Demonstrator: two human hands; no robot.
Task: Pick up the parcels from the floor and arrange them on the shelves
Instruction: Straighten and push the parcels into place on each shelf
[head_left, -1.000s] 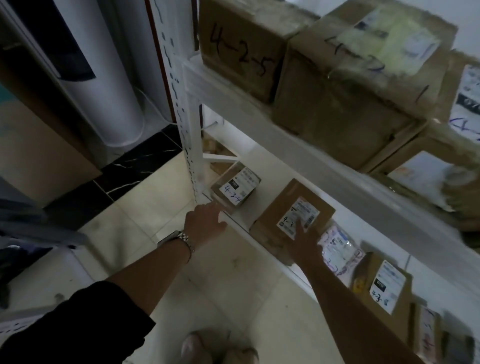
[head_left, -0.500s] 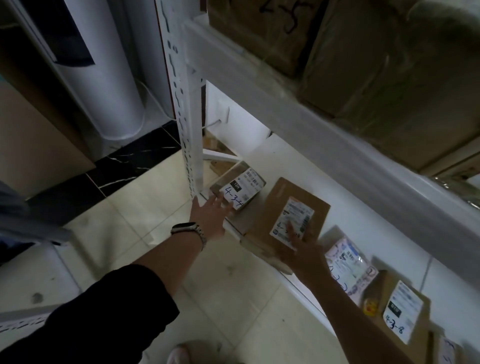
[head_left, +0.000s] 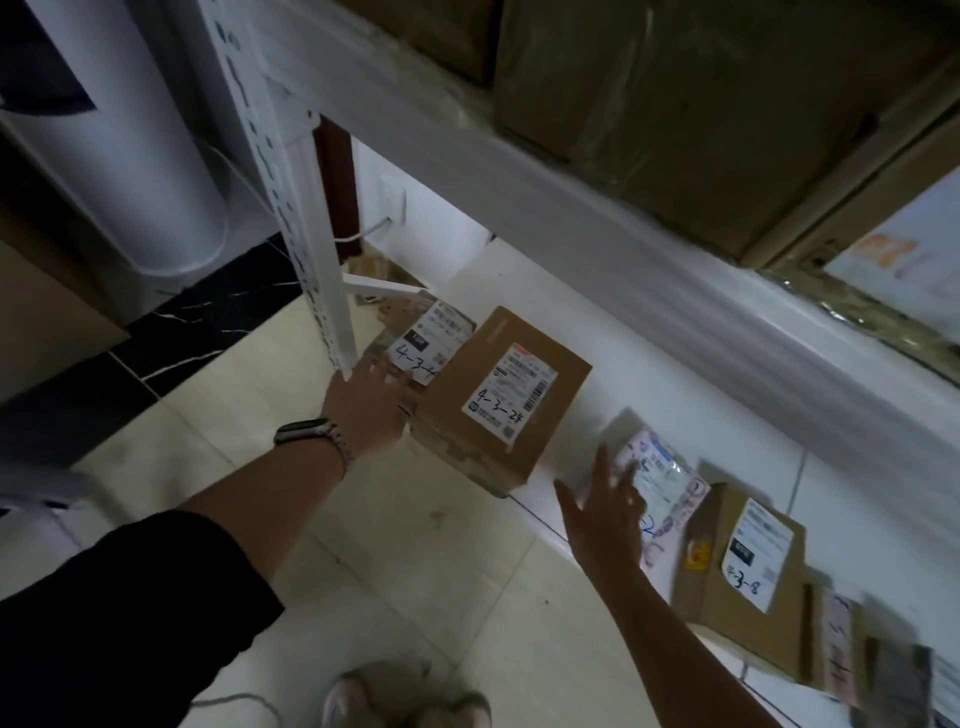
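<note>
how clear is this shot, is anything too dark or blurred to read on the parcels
Head view: dim overall, yet the middle box reads 4-3-24 clearly; the right hand and the pouch beside it are motion-smeared. Head view, top: the upper-shelf cartons sit in deep shadow. Head view, lower right corner: the edge parcels are blurred beyond reading.

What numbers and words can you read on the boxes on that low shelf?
"4-3-24": handwritten on the middle box label.
"4-3-4": handwritten on the small left box label; its end is partly hidden.
"4-3-8": handwritten on the right box label.
Plastic bag scribble and all printed small print: too blurred to read.
</note>
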